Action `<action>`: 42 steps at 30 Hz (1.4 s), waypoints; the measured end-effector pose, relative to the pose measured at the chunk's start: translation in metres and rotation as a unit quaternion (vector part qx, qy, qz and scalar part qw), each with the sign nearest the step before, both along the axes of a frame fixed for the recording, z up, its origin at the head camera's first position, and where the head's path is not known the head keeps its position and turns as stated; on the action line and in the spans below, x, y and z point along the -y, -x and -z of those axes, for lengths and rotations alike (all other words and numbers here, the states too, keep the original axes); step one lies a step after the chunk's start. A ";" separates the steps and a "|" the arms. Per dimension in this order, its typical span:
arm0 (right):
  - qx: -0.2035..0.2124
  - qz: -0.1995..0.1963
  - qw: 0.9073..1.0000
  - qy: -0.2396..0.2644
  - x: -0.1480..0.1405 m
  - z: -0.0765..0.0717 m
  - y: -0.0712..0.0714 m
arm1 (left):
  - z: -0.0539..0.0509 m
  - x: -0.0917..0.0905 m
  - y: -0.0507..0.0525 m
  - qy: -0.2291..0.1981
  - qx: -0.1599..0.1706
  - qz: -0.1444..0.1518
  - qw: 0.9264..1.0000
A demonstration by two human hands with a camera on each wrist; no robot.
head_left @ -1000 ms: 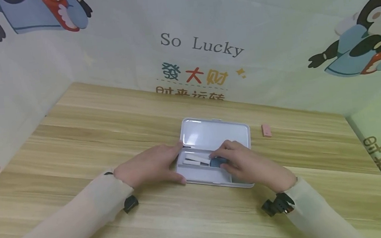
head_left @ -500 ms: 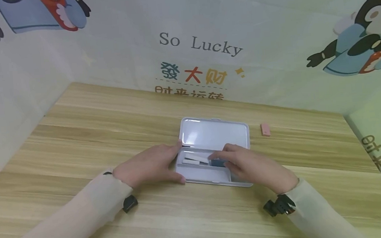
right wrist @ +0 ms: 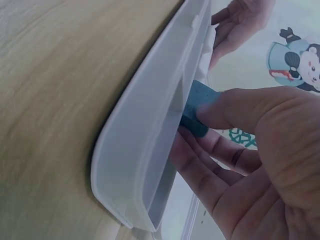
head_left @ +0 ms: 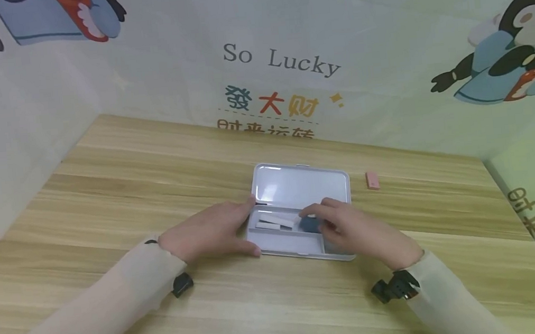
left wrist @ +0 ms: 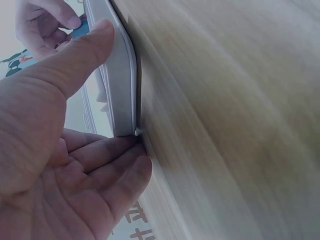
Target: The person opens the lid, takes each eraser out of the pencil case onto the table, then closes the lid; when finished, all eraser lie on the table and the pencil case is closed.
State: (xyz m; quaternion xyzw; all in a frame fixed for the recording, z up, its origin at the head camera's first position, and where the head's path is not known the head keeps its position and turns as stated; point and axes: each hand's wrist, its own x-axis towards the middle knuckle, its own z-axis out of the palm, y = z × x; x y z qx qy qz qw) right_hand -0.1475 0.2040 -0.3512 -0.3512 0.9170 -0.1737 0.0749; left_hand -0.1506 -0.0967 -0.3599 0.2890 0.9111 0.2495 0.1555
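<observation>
A white pencil case lies with its lid laid back, divided into compartments. My left hand grips its left end, thumb on the near corner and fingers around the far one; the left wrist view shows the thumb against the case wall. My right hand reaches into the case's right part. Between its thumb and fingers it pinches a small blue block, apparently an eraser, tilted at the compartment wall. Several thin white sticks lie in the back compartment, left of the blue eraser.
A pink block, like an eraser, lies on the wooden table to the right of the lid. A printed cloth with penguin figures and lettering hangs at the back and both sides.
The right hand has shifted slightly right within the case, and the blue eraser has moved right with it, away from the white sticks. The left hand stays at the case's end.
</observation>
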 end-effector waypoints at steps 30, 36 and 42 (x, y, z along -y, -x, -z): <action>0.040 0.022 0.996 0.073 -0.015 0.004 0.005 | -0.001 0.003 0.002 0.010 0.012 -0.012 1.000; 0.041 0.059 0.990 0.120 -0.025 0.006 0.002 | 0.000 0.001 0.000 0.001 0.013 -0.010 1.000; 0.000 0.094 0.979 0.182 -0.046 0.000 0.004 | 0.000 -0.001 -0.001 0.009 0.017 -0.016 1.000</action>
